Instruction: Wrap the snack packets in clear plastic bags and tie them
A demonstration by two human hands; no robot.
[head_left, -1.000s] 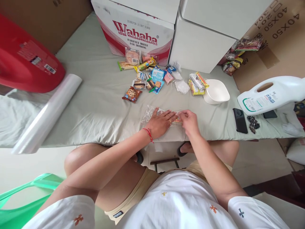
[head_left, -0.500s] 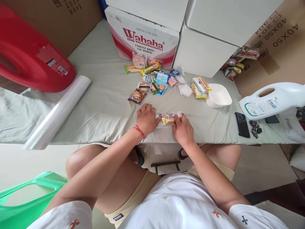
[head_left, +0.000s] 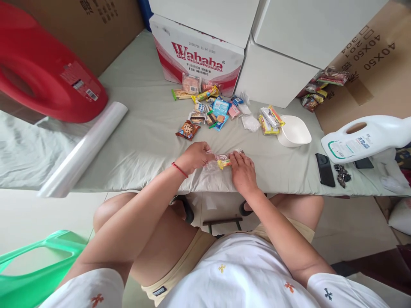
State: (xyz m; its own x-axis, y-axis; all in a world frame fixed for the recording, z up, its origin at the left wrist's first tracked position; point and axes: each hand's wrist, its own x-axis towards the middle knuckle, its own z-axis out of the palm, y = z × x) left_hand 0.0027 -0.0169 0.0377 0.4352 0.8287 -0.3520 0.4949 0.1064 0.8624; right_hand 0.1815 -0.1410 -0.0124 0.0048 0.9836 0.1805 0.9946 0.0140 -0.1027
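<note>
My left hand [head_left: 195, 157] has its fingers closed on the left end of a clear plastic bag [head_left: 210, 167] and pulls the film out taut. Inside or under the film lie a yellow snack packet [head_left: 224, 164] and a reddish-brown packet [head_left: 221, 157]. Over their right end curves my right hand [head_left: 243, 171], its fingers together, gripping the bag and hiding part of the packets. Just beyond my left hand lies a brown cookie packet [head_left: 188, 129]. Behind it is a pile of wrapped snacks [head_left: 220, 107].
Right of the pile, packets [head_left: 271, 119] lean by a white bowl [head_left: 294, 130]. A phone [head_left: 325, 170], keys [head_left: 342, 176] and a white detergent bottle [head_left: 362, 139] lie farther right. On the left are a plastic film roll [head_left: 85, 147] and a red jug [head_left: 51, 72]. A Wahaba-style carton [head_left: 199, 55] stands behind.
My left hand has gone from lying spread beside the bag to pinching its left end and drawing it leftward. My right hand has closed farther over the packets.
</note>
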